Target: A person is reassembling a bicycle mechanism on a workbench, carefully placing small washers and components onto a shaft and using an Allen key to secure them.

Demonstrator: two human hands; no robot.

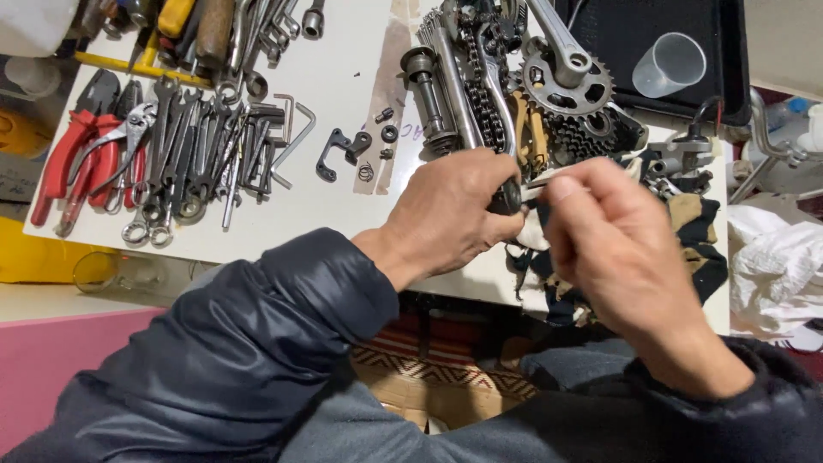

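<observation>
My left hand [454,210] is closed around the near end of a steel lever-like bicycle part [493,86] that has a chain lying along it. My right hand [617,249] pinches something small and pale at that same end, right beside my left fingers; what it is cannot be made out. Both hands hover over a black and tan rag [694,227] at the near edge of a white board [334,86]. Just beyond them lies a crank with a toothed chainring [567,81] and a stack of sprockets [587,133].
Wrenches and hex keys [201,150] lie in a row at the left, with red-handled pliers [73,159] beside them. Small washers and a black bracket [343,150] sit mid-board. A clear plastic cup [669,64] stands in a black tray [617,39] at the back right. White cloth [771,257] is at the right.
</observation>
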